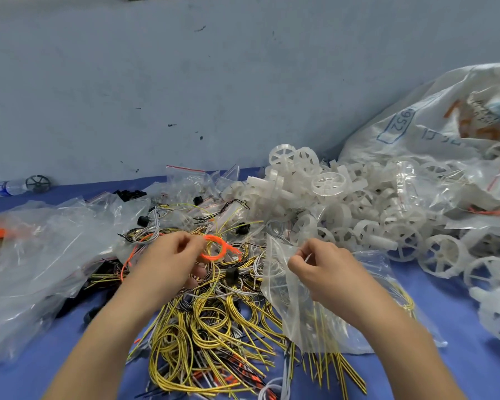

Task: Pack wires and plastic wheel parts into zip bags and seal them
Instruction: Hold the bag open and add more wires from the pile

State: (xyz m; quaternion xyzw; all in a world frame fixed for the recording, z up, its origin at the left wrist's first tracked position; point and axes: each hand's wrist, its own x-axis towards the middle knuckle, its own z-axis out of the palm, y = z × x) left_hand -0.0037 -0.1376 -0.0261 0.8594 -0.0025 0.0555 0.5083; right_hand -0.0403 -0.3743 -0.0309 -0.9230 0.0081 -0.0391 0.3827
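Blue-covered counter (459, 356) runs up to a pale grey-blue wall w/ dark scuffs. Centre of the counter: big tangle of yellow-and-black wires (211, 327), some white and black ones mixed in, plus a few small black parts. Left hand (168, 259) is raised over that tangle, fingers curled, pinching a small coil of orange wire (218, 249) by its left side; coil hangs just above the pile. Right hand (319, 265) is just beside it, to the right, fingers curled, pinching the top edge of a clear zip bag (298, 301). Bag drapes down under the hand onto the wires; yellow wires show through it, can't tell if they're inside or under. Orange coil and bag mouth are near each other, not touching.

Behind and right: heap of translucent white plastic wheels (344, 209), spoked, spilling toward a large white printed sack (416, 122) at far right. More wheels lie loose at the right edge. Left side: crumpled clear plastic bags (41, 255), w/ a bundle of orange wires at the far-left edge. Small zip bags w/ red strips (185, 176) sit at the back, centre. A water bottle (10, 187) lies on its side by the wall, a dark wheel (38, 183) just beside it.
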